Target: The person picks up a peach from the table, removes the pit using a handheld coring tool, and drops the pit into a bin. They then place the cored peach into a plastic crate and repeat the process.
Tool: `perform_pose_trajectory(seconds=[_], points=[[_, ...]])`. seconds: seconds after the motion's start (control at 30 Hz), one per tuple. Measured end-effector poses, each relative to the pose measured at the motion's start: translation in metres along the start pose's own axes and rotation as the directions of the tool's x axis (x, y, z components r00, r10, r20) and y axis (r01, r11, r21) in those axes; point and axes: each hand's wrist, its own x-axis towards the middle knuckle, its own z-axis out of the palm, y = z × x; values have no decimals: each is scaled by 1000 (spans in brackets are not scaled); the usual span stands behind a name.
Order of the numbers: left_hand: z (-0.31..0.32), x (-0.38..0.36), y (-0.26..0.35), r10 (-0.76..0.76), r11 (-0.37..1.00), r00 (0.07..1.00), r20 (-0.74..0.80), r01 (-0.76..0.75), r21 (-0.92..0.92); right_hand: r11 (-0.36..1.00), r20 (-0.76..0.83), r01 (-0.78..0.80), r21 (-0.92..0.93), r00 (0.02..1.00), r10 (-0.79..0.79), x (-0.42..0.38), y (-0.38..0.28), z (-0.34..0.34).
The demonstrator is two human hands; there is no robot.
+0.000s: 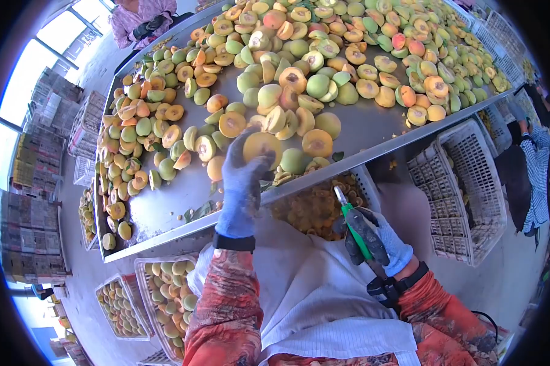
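My left hand (244, 174), in a grey-blue glove, is at the near edge of the metal table (360, 128). Its thumb and fingers close around a yellow-fleshed peach half (262, 150) with the cut face up. More halves lie around it, some with pits showing. Closer to my body, my right hand (375, 238) wears a glove with dark fingers. It is wrapped round a green-handled tool (356, 230) whose short metal tip points up and left. Behind the tip, below the table edge, a crate (366, 186) holds brownish pits or scraps.
A whitish perforated crate (488, 201) stands at the right. Two crates of fruit (142, 280) sit at the lower left on the floor. Stacked crates (31, 226) line the left side. Other people are at the table's far left (143, 21) and at the right (534, 177).
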Motion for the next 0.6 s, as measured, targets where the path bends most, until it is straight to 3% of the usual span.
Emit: perform_pose_trajectory(seconds=[0.07,0.1,0.13,0.17,0.2,0.27,0.33,0.4,0.43,0.6], points=[[-25,-25,14,-175,870,984,-22,144,-472,999,-5,-2,-42,1000,2,-1,1,10],[-27,-38,15,-170,805,985,28,156,-573,906,64,291,-308,956,-285,-1,0,18],[-24,-54,21,-159,727,984,76,169,-666,664,205,541,-516,831,-518,0,-1,28],[-30,-67,20,-183,672,968,172,251,-696,321,300,638,-700,670,-679,1,-3,40],[-34,-77,17,-93,670,947,306,287,-685,315,311,641,-700,671,-673,-1,-8,51],[-26,-102,19,-153,784,974,168,223,-579,-26,473,606,-795,593,-651,-11,-18,71],[-29,-121,21,-139,803,982,131,189,-565,-63,506,615,-786,582,-637,-11,-15,83],[-34,-134,25,-132,910,982,131,173,-376,-96,523,570,-816,657,-544,-16,-13,93],[-28,-140,29,-76,944,995,60,91,-318,-103,534,577,-810,653,-538,-17,-11,96],[-28,-164,46,-91,946,996,-14,82,-314,-93,543,569,-817,705,-457,-28,-5,106]])
